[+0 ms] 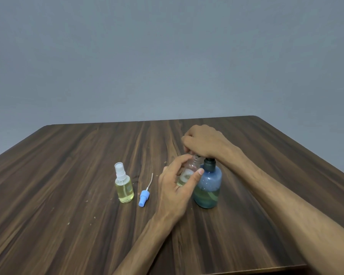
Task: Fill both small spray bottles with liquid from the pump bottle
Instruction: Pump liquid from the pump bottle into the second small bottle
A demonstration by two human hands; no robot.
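The left hand [177, 187] grips an uncapped spray bottle [189, 171] against the blue pump bottle [208, 187] on the worktop [68, 175]. The right hand [205, 141] curls over the pump head. 1 filled spray bottle [124, 187] stands left, beside a blue sprayer cap [143, 197].

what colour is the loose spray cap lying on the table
Light blue, with a thin white tube: the plastic spray cap shows clearly in the head view.

A plain indoor room, set up as a simple tabletop work spot; we cannot tell whether it is a home or an office. We see a dark wood-grain tabletop [68, 195] with rounded far corners, and directly behind the tabletop a bare, evenly painted grey-blue wall [167, 56]. Small pale crumbs [68, 223] lie scattered on the tabletop near its left side.
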